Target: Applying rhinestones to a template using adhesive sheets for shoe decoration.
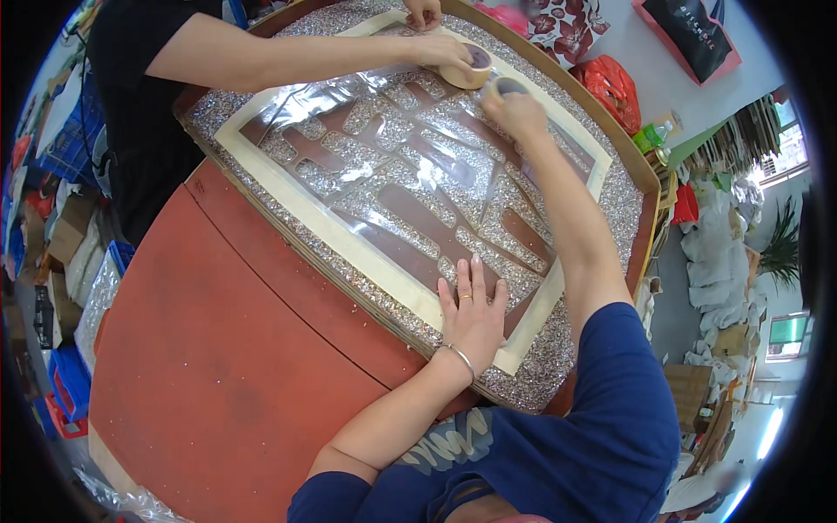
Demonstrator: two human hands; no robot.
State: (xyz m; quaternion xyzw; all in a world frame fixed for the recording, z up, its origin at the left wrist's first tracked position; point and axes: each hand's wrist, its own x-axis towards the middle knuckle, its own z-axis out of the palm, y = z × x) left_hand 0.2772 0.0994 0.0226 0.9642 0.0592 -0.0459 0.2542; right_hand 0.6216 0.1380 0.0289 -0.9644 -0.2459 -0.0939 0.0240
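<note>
My left hand (473, 307) lies flat with fingers spread on a clear plastic sheet (418, 187) with brown patterned shapes, near its closest corner. Cream masking tape (318, 212) runs along the sheet's edges. My right hand (520, 115), a little blurred, grips a roll of masking tape (506, 87) at the sheet's far right edge. Just beside it, a co-worker's hand (446, 54) holds another tape roll (471, 70). The co-worker's other hand (423, 13) touches the far corner. Under the sheet spreads a layer of glittery silver chips (629, 187).
A raised brown rim (571, 70) surrounds the glittery bed. The red tabletop (218, 349) extends to the left. Past the rim at the far right are a red plastic bag (610, 91) and a green-labelled bottle (654, 133). A person in black stands at the far left.
</note>
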